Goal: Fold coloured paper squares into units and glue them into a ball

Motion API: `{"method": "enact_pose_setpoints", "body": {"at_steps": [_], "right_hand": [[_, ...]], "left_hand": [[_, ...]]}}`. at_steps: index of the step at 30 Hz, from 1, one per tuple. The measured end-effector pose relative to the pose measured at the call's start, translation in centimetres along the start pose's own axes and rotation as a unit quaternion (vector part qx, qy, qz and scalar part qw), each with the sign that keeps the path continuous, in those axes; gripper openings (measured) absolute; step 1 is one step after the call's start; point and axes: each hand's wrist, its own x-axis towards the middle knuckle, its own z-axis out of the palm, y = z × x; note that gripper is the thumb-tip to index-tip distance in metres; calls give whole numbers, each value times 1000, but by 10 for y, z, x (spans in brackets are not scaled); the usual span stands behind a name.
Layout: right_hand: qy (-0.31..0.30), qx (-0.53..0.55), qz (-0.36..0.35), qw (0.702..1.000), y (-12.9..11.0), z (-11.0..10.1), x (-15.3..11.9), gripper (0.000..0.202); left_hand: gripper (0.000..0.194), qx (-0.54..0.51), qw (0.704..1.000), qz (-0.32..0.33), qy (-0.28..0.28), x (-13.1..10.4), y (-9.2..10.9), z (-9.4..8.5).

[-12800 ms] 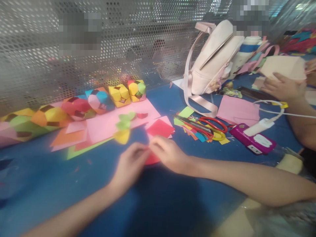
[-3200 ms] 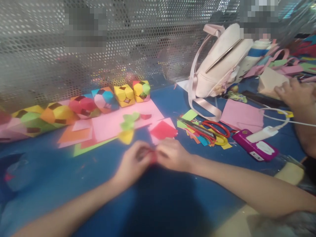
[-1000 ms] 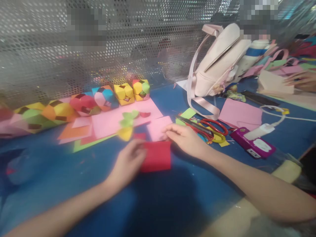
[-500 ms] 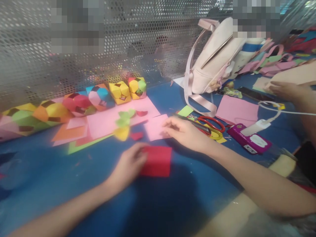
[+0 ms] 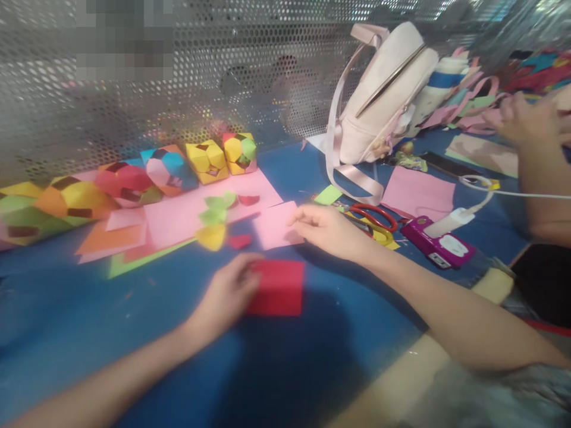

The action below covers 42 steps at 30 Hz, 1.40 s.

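My left hand (image 5: 232, 284) has its fingers curled at the left edge of a red square of paper (image 5: 283, 289), which lies on the blue mat (image 5: 173, 306). Some of those fingers are blurred. Just beyond, a small pink sheet (image 5: 273, 226) lies flat, with the bent fingers of my right hand (image 5: 325, 229) closed at its right edge. Left of this sheet are green paper pieces (image 5: 216, 209), a yellow paper piece (image 5: 211, 236) and small red scraps (image 5: 239, 241).
Several folded paper balls (image 5: 206, 160) line the perforated metal panel (image 5: 267, 53). Scissors with red handles (image 5: 379, 215) and a purple device (image 5: 439, 242) with a white cable lie right. Behind them stand a pale backpack (image 5: 383, 95) and a co-worker's hand (image 5: 529, 122).
The view has shifted slightly, so things appear further left. My hands keep their places at the papers. At right, the co-worker's hand has lifted off the pale sheets and moved back.
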Motion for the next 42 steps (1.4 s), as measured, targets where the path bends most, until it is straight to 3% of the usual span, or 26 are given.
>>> {"method": "enact_pose_setpoints", "body": {"at_steps": [3,6,13,17,21,24,26,29,34,38,42], "right_hand": [[14,-23,-4,1000,3,-9,4,9],[28,-117,-4,993,1,-22,7,13],[95,-354,34,930,7,-48,15,20],[83,-415,25,906,13,-54,18,24],[91,-375,3,923,6,-42,11,26],[11,-276,-52,960,-5,-16,-1,21],[-53,-246,-97,963,-10,3,-9,16],[-111,-224,-74,965,-10,23,-16,8],[-88,-148,0,985,-8,17,-10,10],[-132,-182,-22,974,-9,10,-9,5],[-122,-187,-60,973,-3,19,-11,6]], "left_hand": [[28,5,1000,5,-7,1,-2,0],[27,17,1000,14,-8,1,-3,-1],[25,45,998,39,-1,2,-5,-2],[25,34,998,45,2,2,-7,-1],[25,21,999,38,3,1,-5,-1],[25,14,1000,28,3,1,-3,0],[24,14,999,31,10,0,-1,1],[23,17,998,50,33,0,-1,3],[30,5,995,72,63,1,-4,3],[31,69,992,82,71,2,-6,5],[30,126,985,105,57,3,-8,2]]}}
